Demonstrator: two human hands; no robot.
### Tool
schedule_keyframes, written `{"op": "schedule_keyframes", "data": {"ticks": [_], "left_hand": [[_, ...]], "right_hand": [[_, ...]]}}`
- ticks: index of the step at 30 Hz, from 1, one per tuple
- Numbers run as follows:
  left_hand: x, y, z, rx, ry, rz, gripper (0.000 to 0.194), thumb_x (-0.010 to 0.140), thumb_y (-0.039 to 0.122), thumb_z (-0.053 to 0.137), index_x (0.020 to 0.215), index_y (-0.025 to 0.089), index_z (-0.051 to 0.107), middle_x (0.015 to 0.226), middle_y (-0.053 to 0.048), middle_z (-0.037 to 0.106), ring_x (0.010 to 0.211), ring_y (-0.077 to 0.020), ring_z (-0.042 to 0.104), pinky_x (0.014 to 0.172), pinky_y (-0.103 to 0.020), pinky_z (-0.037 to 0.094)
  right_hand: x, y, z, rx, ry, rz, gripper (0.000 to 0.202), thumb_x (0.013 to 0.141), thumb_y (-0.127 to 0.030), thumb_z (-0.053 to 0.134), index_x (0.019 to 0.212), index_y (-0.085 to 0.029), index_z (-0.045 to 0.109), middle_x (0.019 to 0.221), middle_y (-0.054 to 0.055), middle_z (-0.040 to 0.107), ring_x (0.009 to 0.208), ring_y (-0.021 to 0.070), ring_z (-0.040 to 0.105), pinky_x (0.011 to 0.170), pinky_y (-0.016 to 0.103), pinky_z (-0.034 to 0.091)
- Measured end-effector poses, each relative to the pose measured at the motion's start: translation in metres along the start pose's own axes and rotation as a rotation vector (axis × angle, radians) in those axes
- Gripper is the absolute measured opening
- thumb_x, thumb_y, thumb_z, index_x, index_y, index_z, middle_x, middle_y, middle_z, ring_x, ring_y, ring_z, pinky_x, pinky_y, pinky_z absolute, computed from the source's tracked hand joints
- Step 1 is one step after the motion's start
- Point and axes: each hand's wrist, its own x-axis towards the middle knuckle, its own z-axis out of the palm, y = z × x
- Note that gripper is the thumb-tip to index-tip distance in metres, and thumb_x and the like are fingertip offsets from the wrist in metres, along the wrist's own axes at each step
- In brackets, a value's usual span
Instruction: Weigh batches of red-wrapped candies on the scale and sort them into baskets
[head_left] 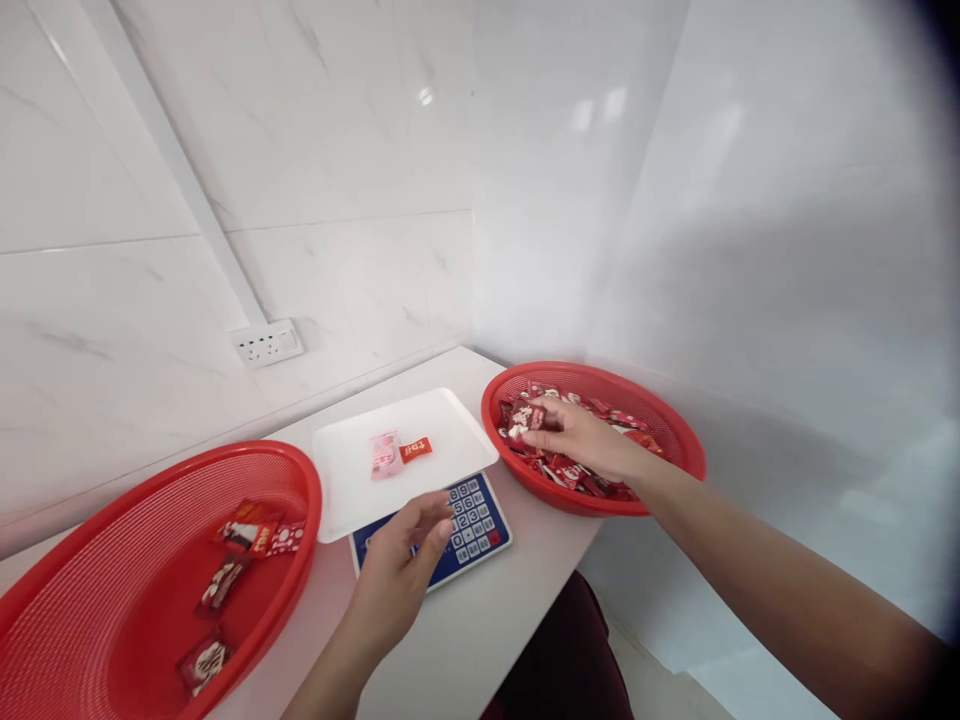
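Note:
My right hand (574,432) reaches into the right red basket (679,440), its thumb and fingers closed on a dark red wrapped candy (523,420) with a pale pattern. Beneath it lie many other wrapped candies (574,474). Over the blue keypad of a weighing scale (474,530) hovers my left hand (405,555), fingers loosely bent and apart from the thumb, with nothing in it. On the scale's white tray (337,490) a pink candy packet (386,456) lies beside a small red candy packet (415,449).
At the left stands another red basket (296,470) with several wrapped candies (221,580) at its bottom. Both baskets and the scale share a white table (480,610) against a tiled wall. A wall socket (266,343) sits above the left basket.

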Motion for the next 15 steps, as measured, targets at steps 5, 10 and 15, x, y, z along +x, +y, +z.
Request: {"op": "schedule_keyframes", "data": {"ticks": [5,10,15], "left_hand": [[0.013,0.008,0.012,-0.392,-0.033,-0.032,0.035,0.082,0.039,0.054,0.110,0.017,0.053,0.104,-0.008,0.062,0.092,-0.0184,0.060,0.073,-0.030,0.053],[0.007,0.004,-0.001,-0.465,0.069,-0.104,0.022,0.076,0.036,0.061,0.083,0.016,0.056,0.083,-0.002,0.064,0.076,-0.0132,0.061,0.066,-0.024,0.051],[-0.004,-0.008,-0.012,-0.360,0.107,-0.153,0.021,0.076,0.036,0.060,0.081,0.016,0.056,0.080,-0.003,0.065,0.075,-0.0151,0.063,0.066,-0.028,0.053]], "right_hand": [[-0.008,-0.025,0.058,0.149,-0.353,-0.136,0.023,0.073,-0.034,0.063,0.089,-0.020,0.053,0.082,-0.001,0.061,0.079,0.0162,0.058,0.070,0.028,0.046],[-0.002,-0.027,0.083,0.119,-0.427,-0.202,0.019,0.079,-0.035,0.057,0.088,-0.019,0.056,0.080,-0.001,0.059,0.075,0.0133,0.055,0.067,0.024,0.044],[0.007,-0.026,0.097,0.094,-0.460,-0.191,0.022,0.082,-0.038,0.050,0.080,-0.018,0.060,0.075,0.000,0.061,0.069,0.0129,0.056,0.063,0.024,0.043]]}}
